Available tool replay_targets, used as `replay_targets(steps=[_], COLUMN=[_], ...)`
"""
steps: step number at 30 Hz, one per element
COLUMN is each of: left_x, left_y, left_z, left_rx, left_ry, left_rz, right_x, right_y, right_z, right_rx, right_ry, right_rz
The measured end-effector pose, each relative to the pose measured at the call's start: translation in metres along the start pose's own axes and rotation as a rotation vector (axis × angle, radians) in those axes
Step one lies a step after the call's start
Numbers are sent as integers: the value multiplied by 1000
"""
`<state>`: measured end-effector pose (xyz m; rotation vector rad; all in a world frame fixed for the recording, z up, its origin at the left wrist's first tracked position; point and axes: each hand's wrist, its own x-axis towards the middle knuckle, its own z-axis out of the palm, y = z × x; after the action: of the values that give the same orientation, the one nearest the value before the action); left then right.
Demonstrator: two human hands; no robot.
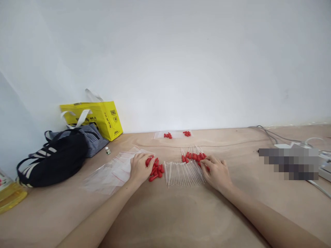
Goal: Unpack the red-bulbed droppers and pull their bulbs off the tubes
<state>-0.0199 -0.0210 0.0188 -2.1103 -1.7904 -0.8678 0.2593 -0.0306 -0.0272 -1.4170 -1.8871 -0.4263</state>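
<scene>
My left hand [141,167] reaches over the left side of a pile of red rubber bulbs [156,171], with its thumb and fingers closed around a bulb there. My right hand [216,171] is pinched at the right end of the row of droppers [193,156], and red rubber shows between its fingertips. These droppers have red bulbs toward me and thin clear tips pointing to the wall. Between my hands lies a row of bare clear dropper tubes [183,174], side by side. Whether a tube is in either hand is hidden.
Clear zip bags [116,172] lie fanned out on the left. Near the wall is a bag with red-bulbed droppers [178,134]. A yellow bag [100,119], a black bag [59,156], a small bottle [108,150] and a yellow-liquid container [11,196] stand left; cables [269,132] lie right.
</scene>
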Motion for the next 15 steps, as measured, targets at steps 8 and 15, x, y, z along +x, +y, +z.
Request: replay_targets(steps=[8, 15], left_x=[49, 70], left_y=[80, 102], left_z=[50, 78], left_rx=[99, 97], left_ry=[-402, -603], left_rz=[-77, -174], right_x=[-1, 0], right_y=[2, 3], right_z=[-6, -8], right_rx=[25, -14], right_ry=[-2, -6], right_rz=[51, 59])
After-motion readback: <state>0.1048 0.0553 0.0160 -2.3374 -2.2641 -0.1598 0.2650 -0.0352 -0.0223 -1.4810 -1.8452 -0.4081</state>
